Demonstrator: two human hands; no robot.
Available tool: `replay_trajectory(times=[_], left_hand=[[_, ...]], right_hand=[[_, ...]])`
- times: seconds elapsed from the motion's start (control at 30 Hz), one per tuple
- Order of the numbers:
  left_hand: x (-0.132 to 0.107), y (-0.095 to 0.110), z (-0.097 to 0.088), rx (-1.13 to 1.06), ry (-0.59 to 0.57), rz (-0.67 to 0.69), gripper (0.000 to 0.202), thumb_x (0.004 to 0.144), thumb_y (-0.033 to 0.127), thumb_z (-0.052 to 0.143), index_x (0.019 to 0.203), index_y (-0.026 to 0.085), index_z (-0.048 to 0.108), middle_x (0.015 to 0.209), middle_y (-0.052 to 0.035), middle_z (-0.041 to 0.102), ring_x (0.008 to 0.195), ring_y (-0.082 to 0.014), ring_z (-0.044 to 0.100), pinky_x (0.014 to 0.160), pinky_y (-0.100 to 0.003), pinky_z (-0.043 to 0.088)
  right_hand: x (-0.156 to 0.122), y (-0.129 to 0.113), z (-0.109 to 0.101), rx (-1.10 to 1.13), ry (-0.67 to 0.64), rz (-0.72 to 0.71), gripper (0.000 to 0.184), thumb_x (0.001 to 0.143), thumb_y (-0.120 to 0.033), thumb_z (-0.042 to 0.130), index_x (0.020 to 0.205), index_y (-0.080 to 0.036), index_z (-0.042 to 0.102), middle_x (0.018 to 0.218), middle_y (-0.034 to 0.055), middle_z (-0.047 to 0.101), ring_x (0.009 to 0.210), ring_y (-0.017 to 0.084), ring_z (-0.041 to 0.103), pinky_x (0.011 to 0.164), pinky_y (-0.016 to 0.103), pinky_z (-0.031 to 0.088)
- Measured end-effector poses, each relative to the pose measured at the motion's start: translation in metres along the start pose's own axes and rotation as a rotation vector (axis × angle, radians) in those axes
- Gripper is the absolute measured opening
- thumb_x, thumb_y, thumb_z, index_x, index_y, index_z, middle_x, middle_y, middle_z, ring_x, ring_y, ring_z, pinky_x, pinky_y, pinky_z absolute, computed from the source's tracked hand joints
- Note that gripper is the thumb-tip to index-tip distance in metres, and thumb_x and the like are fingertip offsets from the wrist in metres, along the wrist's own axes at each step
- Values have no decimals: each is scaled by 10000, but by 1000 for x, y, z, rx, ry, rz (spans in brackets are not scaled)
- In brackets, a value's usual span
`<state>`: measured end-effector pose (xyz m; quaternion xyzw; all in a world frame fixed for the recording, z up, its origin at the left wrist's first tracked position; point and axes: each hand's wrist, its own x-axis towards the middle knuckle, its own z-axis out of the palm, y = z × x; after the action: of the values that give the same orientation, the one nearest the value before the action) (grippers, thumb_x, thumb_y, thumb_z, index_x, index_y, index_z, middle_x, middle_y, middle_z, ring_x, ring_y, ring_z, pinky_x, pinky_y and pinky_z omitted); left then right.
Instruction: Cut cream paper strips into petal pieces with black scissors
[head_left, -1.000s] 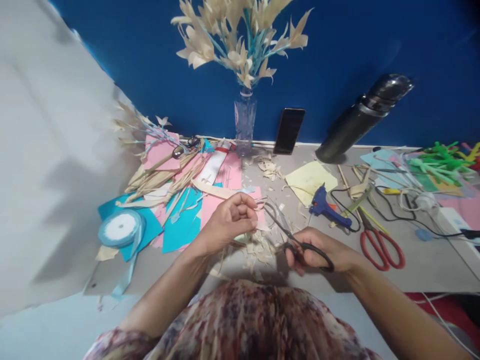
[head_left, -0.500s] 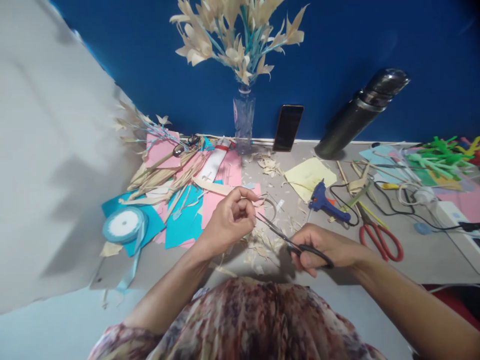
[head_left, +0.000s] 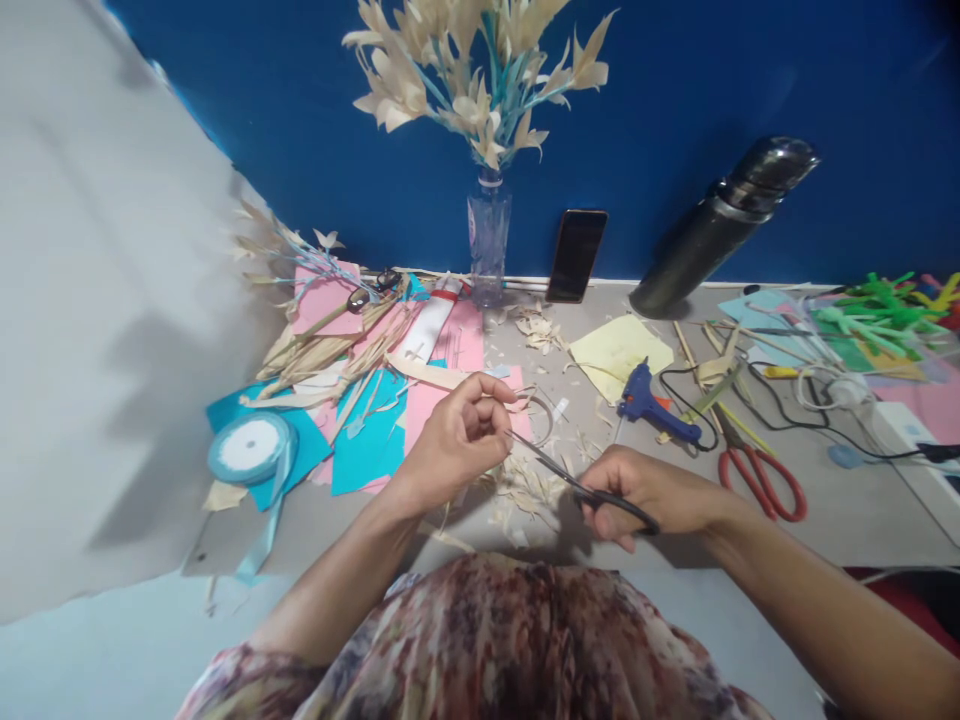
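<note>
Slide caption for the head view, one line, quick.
Black-handled scissors in the right hand point toward the left hand, above a table strewn with pale scraps.

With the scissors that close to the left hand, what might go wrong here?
The black scissors point at the left hand, so a slip might nick its fingers. The blue glue gun lies near the right hand; if hot, it might burn that hand when brushed.

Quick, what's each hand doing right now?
Left hand: closed; can't tell what, if anything, it holds.
Right hand: closed, holding the black scissors.
</note>
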<state>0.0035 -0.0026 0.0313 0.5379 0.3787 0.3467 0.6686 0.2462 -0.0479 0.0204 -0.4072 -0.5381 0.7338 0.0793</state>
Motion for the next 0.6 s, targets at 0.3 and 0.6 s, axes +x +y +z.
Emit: replay_trajectory(times=[0.3, 0.6], left_hand=[[2, -6, -3, -55, -32, -17, 343, 702, 124, 684, 1008, 189, 545, 688, 47, 564, 552, -68, 465, 516, -193, 358], [2, -8, -5, -84, -62, -15, 336, 735, 140, 710, 1018, 195, 538, 730, 38, 582, 581, -67, 500, 528, -182, 386]], right_hand=[[1, 0, 1, -24, 11, 0, 422, 739, -550, 733, 640, -142, 690, 469, -25, 561, 452, 99, 449, 474, 212, 318], [3, 5, 2, 11, 19, 15, 318, 763, -417, 752, 629, -138, 678, 442, -38, 550, 431, 83, 436, 445, 195, 282]])
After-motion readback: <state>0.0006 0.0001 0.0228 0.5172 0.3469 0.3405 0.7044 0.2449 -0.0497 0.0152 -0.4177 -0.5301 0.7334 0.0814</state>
